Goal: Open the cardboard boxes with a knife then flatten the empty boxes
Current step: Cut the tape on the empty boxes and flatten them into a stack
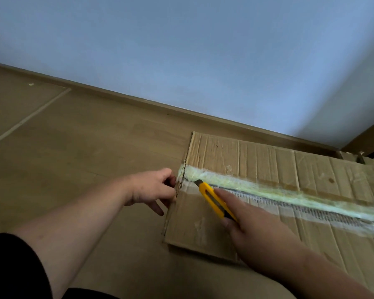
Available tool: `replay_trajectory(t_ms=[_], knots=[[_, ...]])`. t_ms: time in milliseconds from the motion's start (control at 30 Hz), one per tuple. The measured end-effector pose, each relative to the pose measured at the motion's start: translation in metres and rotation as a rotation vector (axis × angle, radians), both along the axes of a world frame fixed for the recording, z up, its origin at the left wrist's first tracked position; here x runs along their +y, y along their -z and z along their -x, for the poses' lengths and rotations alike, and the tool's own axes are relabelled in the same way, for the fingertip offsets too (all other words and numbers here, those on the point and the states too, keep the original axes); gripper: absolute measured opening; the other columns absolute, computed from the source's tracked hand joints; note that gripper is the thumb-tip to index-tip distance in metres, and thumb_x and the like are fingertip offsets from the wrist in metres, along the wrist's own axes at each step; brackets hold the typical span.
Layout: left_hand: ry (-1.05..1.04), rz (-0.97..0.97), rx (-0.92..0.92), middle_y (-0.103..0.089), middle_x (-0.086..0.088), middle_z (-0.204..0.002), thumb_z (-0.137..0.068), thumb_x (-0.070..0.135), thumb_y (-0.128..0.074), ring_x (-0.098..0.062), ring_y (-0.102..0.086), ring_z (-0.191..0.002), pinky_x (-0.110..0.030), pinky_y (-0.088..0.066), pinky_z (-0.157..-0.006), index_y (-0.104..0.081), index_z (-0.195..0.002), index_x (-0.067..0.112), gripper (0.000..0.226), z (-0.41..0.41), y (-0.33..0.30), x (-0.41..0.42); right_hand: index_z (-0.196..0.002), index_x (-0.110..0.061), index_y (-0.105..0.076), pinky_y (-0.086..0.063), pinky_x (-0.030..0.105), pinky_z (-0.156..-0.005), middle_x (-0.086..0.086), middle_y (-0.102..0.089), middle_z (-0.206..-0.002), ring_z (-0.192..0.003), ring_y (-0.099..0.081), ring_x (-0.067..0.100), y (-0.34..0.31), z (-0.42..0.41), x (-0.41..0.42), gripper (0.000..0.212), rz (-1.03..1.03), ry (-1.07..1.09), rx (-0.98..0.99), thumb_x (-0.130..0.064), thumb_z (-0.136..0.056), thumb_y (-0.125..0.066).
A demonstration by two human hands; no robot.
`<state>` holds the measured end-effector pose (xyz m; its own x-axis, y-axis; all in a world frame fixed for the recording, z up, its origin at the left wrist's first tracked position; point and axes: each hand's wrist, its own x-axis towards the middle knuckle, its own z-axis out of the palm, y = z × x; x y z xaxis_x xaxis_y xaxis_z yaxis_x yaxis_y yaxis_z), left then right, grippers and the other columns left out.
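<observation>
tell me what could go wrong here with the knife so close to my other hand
The knife tip sits at the box end of the taped seam, pointing at the left hand gripping that edge; a slip could reach its fingers. The right hand forefinger lies along the knife, so it could slide forward.

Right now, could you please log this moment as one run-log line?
step: cutting tape seam | right hand: holds knife, tip at seam's left end | left hand: grips cardboard box left edge

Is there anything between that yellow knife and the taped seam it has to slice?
Nothing visible. The right hand holds the yellow knife with its tip already on the taped seam near the cardboard box end, where the left hand steadies the edge.
</observation>
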<state>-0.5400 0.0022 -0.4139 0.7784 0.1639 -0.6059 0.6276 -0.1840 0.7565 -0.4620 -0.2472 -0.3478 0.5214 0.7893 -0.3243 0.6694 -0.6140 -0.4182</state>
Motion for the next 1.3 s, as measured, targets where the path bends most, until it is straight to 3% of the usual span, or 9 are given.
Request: replay_trajectory(t_ms=[300, 367, 433, 567, 767, 967, 1100, 1200, 1300], knots=[[-0.036, 0.033, -0.003, -0.060, -0.010, -0.101, -0.088, -0.004, -0.055, -0.023, -0.066, -0.086, -0.041, -0.060, -0.069, -0.049, -0.112, 0.008, 0.028, -0.001, -0.002, -0.010, -0.153, -0.046, -0.009, -0.045, 0.028, -0.089, -0.009, -0.051, -0.142, -0.118, -0.056, 0.014, 0.028, 0.004, -0.015, 0.062, -0.169, 0.136, 0.028, -0.035, -0.102, -0.043], [-0.059, 0.027, -0.005, -0.059, -0.010, -0.096, -0.087, -0.006, -0.054, -0.022, -0.065, -0.081, -0.041, -0.060, -0.067, -0.049, -0.106, 0.008, 0.025, -0.001, -0.004, -0.012, -0.153, -0.045, -0.010, -0.042, 0.018, -0.074, -0.009, -0.053, -0.136, -0.102, -0.057, 0.009, 0.035, 0.003, -0.019, 0.061, -0.209, 0.159, 0.028, -0.034, -0.102, -0.043], [-0.068, 0.015, 0.010, -0.060, -0.014, -0.099, -0.086, -0.006, -0.055, -0.023, -0.065, -0.082, -0.044, -0.060, -0.067, -0.048, -0.104, 0.009, 0.025, -0.001, -0.007, -0.015, -0.152, -0.045, -0.014, -0.035, 0.011, -0.060, -0.012, -0.056, -0.116, -0.078, -0.047, -0.001, 0.042, 0.003, -0.022, 0.060, -0.260, 0.187, 0.056, -0.034, -0.102, -0.044], [-0.067, -0.001, 0.063, -0.060, -0.023, -0.120, -0.084, -0.003, -0.056, -0.029, -0.067, -0.091, -0.048, -0.061, -0.070, -0.047, -0.116, 0.009, 0.036, -0.002, -0.015, -0.020, -0.152, -0.048, -0.015, -0.035, 0.015, -0.058, -0.026, -0.041, -0.084, -0.068, -0.044, -0.004, 0.049, 0.004, -0.026, 0.059, -0.323, 0.222, 0.096, -0.036, -0.102, -0.044], [-0.091, -0.069, 0.087, -0.062, -0.020, -0.116, -0.086, 0.003, -0.059, -0.030, -0.069, -0.093, -0.054, -0.060, -0.077, -0.048, -0.113, 0.012, 0.031, -0.001, -0.021, -0.026, -0.148, -0.055, -0.015, -0.054, 0.038, -0.070, -0.019, -0.055, -0.085, -0.082, -0.063, 0.012, 0.053, 0.005, -0.033, 0.060, -0.398, 0.278, 0.152, -0.038, -0.100, -0.046], [-0.021, -0.353, 0.072, -0.064, -0.014, -0.097, -0.087, 0.010, -0.064, -0.026, -0.071, -0.077, -0.042, -0.063, -0.066, -0.046, -0.100, 0.018, 0.024, 0.003, -0.030, -0.028, -0.142, -0.061, -0.016, -0.056, 0.043, -0.070, -0.015, -0.061, -0.083, -0.081, -0.066, 0.015, 0.059, 0.004, -0.038, 0.060, -0.506, 0.331, 0.168, -0.035, -0.098, -0.050], [0.116, -0.667, -0.040, -0.056, 0.000, -0.088, -0.085, 0.025, -0.074, -0.015, -0.057, -0.068, -0.026, -0.054, -0.048, -0.050, -0.088, 0.020, 0.024, 0.004, -0.040, -0.024, -0.141, -0.064, -0.018, -0.056, 0.042, -0.073, -0.014, -0.062, -0.087, -0.084, -0.066, 0.013, 0.060, 0.002, -0.039, 0.061, -0.530, 0.345, 0.189, -0.036, -0.098, -0.050], [0.331, -0.910, -0.034, -0.053, 0.014, -0.080, -0.086, 0.036, -0.071, -0.003, -0.051, -0.070, -0.022, -0.040, -0.056, -0.057, -0.079, 0.035, 0.016, 0.000, -0.047, -0.030, -0.141, -0.064, -0.018, -0.056, 0.042, -0.073, -0.012, -0.064, -0.090, -0.085, -0.067, 0.013, 0.060, 0.001, -0.038, 0.060, -0.540, 0.349, 0.192, -0.036, -0.098, -0.050], [0.431, -1.030, 0.033, -0.064, 0.014, -0.082, -0.088, 0.043, -0.067, -0.006, -0.059, -0.078, -0.025, -0.045, -0.065, -0.072, -0.089, 0.029, 0.015, -0.008, -0.050, -0.041, -0.141, -0.063, -0.018, -0.055, 0.039, -0.073, -0.012, -0.064, -0.091, -0.086, -0.066, 0.015, 0.061, 0.000, -0.039, 0.061, -0.551, 0.356, 0.203, -0.035, -0.098, -0.051]])
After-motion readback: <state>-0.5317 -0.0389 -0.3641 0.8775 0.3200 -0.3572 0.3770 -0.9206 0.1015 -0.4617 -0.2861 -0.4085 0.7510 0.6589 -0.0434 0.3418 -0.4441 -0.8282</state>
